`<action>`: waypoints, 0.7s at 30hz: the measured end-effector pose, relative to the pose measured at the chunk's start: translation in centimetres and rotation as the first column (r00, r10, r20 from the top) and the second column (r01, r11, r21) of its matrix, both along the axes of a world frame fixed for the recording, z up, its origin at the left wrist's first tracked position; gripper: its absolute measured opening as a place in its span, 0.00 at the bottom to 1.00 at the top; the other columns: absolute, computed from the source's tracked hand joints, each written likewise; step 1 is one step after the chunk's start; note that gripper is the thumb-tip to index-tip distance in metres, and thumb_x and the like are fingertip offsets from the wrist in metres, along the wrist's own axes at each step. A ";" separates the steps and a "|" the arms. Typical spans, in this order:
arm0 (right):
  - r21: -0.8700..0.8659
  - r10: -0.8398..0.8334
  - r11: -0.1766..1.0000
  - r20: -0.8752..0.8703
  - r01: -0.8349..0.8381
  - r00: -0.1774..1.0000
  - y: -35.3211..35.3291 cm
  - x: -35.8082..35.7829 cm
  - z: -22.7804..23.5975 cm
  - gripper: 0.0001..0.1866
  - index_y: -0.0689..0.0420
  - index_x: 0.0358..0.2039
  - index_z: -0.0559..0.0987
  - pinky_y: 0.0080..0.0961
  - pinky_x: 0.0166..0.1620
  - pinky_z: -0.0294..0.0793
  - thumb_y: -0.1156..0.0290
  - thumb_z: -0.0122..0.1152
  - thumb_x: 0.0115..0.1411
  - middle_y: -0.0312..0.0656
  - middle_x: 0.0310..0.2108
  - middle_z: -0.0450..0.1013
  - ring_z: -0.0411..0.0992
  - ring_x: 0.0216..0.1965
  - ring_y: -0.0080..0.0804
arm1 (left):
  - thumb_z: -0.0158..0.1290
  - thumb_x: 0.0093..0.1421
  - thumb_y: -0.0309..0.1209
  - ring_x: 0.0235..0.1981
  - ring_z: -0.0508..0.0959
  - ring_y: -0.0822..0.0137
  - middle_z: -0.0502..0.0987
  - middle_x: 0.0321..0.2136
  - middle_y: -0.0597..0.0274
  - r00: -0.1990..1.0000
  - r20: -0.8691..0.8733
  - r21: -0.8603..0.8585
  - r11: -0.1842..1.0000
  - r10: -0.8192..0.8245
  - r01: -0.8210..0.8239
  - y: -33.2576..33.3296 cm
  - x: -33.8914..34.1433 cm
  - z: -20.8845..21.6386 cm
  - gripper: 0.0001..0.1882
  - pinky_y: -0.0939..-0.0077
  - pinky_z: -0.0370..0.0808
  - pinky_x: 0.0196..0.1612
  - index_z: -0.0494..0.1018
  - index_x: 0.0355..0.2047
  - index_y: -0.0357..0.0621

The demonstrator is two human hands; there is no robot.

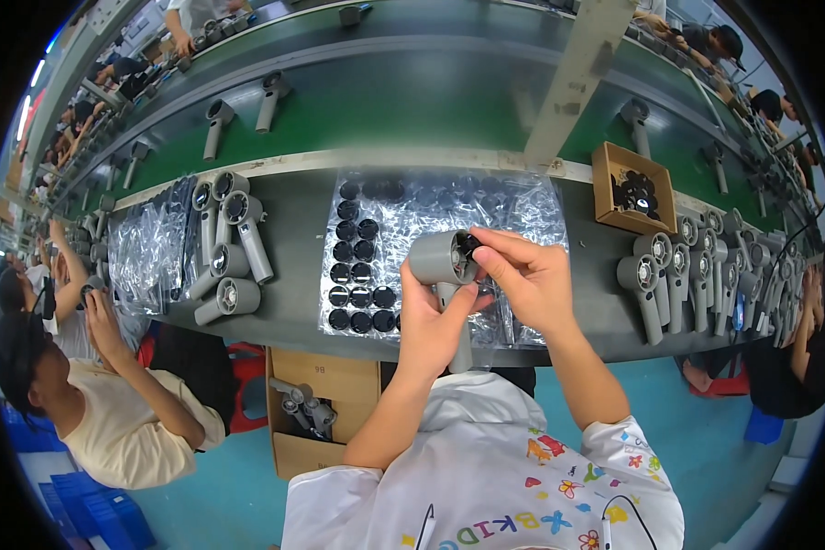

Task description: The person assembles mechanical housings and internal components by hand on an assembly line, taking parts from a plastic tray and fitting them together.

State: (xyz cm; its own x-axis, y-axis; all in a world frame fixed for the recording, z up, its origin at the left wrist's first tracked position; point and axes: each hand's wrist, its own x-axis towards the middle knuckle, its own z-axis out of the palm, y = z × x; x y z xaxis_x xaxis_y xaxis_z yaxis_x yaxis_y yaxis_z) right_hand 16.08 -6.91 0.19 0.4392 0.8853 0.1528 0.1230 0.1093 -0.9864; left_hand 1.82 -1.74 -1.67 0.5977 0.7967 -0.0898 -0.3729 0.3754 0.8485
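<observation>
My left hand is wrapped around a grey hair-dryer-shaped housing, just below its round head, with the handle pointing down. At the right-hand opening of that head, my right hand pinches a small black round part. The fingers partly hide this part, so I cannot tell how far inside the head it sits. Under both hands lies a clear plastic sheet bearing rows of black round caps.
Several grey housings stand to the right and left, beside stacked clear plastic packaging. A cardboard box holds black parts. Beyond runs a green conveyor belt, with a post. A co-worker sits at left, near a floor carton.
</observation>
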 end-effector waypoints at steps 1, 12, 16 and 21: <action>0.047 -0.009 0.999 0.024 0.008 1.000 0.2 0.0 -0.6 0.15 0.62 0.51 0.84 0.23 0.43 0.80 0.78 0.66 0.63 0.48 0.48 0.80 0.79 0.40 0.27 | 0.50 0.65 0.16 0.55 0.76 0.62 0.67 0.57 0.53 1.000 -0.020 0.055 0.998 0.024 -0.023 -0.1 0.1 -0.3 0.28 0.67 0.85 0.50 0.53 0.62 0.42; -0.004 0.031 1.000 0.068 -0.031 0.997 0.2 -1.6 1.2 0.14 0.59 0.44 0.86 0.29 0.53 0.81 0.82 0.68 0.57 0.54 0.48 0.80 0.78 0.54 0.38 | 0.50 0.65 0.16 0.54 0.76 0.63 0.67 0.56 0.52 1.000 0.009 0.043 0.999 0.015 -0.015 0.3 -0.4 0.0 0.27 0.65 0.85 0.51 0.54 0.60 0.39; 0.035 0.036 0.998 0.281 -0.048 0.959 0.2 -0.9 0.1 0.14 0.59 0.46 0.86 0.35 0.54 0.81 0.79 0.67 0.57 0.55 0.49 0.80 0.79 0.53 0.43 | 0.50 0.65 0.16 0.54 0.77 0.62 0.68 0.55 0.52 1.000 0.005 0.043 0.999 0.006 -0.006 0.3 -0.4 0.2 0.26 0.66 0.86 0.49 0.54 0.60 0.38; 0.050 0.068 0.994 0.411 -0.097 0.909 0.2 -0.4 0.3 0.15 0.59 0.45 0.86 0.45 0.63 0.71 0.76 0.64 0.57 0.54 0.48 0.80 0.77 0.55 0.51 | 0.50 0.65 0.16 0.53 0.78 0.63 0.69 0.54 0.51 0.999 -0.034 0.041 0.999 0.006 -0.005 0.4 -0.6 0.3 0.25 0.66 0.87 0.46 0.55 0.59 0.37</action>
